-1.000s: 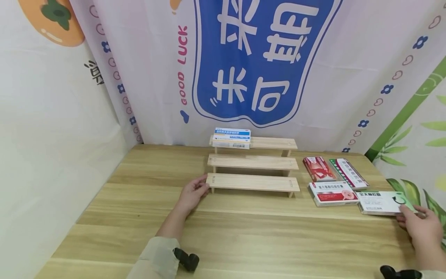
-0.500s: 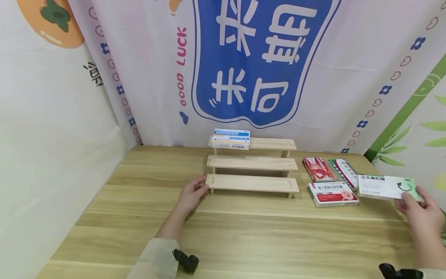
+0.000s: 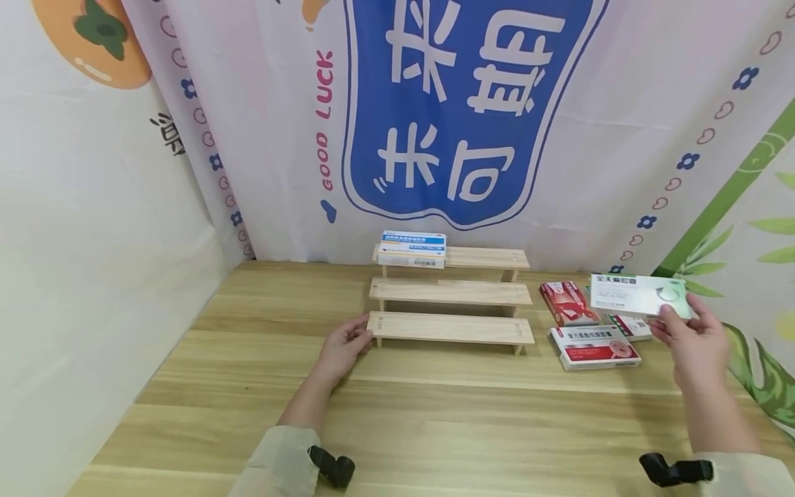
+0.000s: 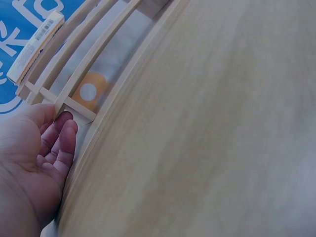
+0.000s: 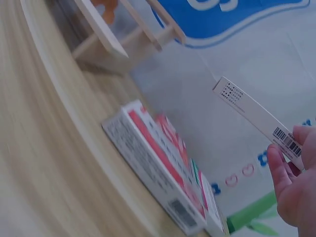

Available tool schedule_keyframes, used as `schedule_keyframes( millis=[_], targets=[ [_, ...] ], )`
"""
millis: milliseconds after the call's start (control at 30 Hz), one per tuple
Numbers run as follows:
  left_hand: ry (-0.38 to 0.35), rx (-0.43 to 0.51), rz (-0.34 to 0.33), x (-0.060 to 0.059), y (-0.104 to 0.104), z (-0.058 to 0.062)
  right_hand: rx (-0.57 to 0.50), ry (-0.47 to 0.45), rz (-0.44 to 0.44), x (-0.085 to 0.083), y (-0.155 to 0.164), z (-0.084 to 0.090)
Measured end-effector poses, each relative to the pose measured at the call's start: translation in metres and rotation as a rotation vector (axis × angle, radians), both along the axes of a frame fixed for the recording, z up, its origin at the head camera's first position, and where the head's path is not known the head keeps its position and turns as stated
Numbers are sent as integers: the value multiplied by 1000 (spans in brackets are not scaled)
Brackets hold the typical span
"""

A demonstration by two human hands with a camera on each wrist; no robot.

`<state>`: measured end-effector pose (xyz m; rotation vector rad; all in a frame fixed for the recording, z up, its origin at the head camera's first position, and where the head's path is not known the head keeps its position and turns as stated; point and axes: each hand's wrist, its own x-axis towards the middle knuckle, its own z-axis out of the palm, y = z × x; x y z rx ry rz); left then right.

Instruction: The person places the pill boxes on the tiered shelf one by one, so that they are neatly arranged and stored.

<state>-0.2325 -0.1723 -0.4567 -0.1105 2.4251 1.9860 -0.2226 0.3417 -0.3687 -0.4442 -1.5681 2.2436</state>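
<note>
My right hand [image 3: 692, 342] pinches the white box [image 3: 640, 295] at frame right; my left hand [image 3: 344, 345], fingers relaxed, touches the wooden rack [image 3: 451, 326] at center.

Print on green-and-white box [image 3: 640, 295] too small to read; box hides part of green-striped box [image 3: 629, 325]. Right hand [image 5: 296, 190] cut off by frame edge.
</note>
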Motion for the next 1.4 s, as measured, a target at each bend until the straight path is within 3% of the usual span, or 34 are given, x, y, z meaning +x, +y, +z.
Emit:
schedule_keyframes(
  millis=[100,167,300,400,500,633,733,833,1033,1133,1200,1267,1400],
  targets=[
    [-7,0,6,0,0,0,5,-17,16,-13,-12,-1],
    [-19,1,11,0,0,0,37,-12,27,-27,-14,-11],
    [-27,-8,9,-1,0,-1,109,38,66,-65,-6,-48],
    [-26,-12,6,-2,0,-1,112,67,95,-88,-8,-66],
    [-21,-13,3,-3,0,-1,152,8,111,-91,-30,-56],
    [-33,-11,-3,-2,-1,2,212,-90,133,-69,-78,-18],
    [-41,-12,-7,-2,-1,3,182,-88,146,-60,-106,2],
    [-36,-14,-9,-1,0,2,151,-55,155,-68,-121,1],
    [-37,-13,-11,-1,0,1,124,61,160,-143,-110,-71],
    [-36,-12,-9,-1,0,1,141,78,146,-162,-116,-87],
    [-35,-15,-6,-1,0,1,136,45,150,-156,-127,-79],
    [-34,-15,-5,-1,0,0,124,3,161,-139,-141,-61],
    [-34,-10,-2,-1,-1,0,127,-106,165,-98,-173,-10]
  ],
)
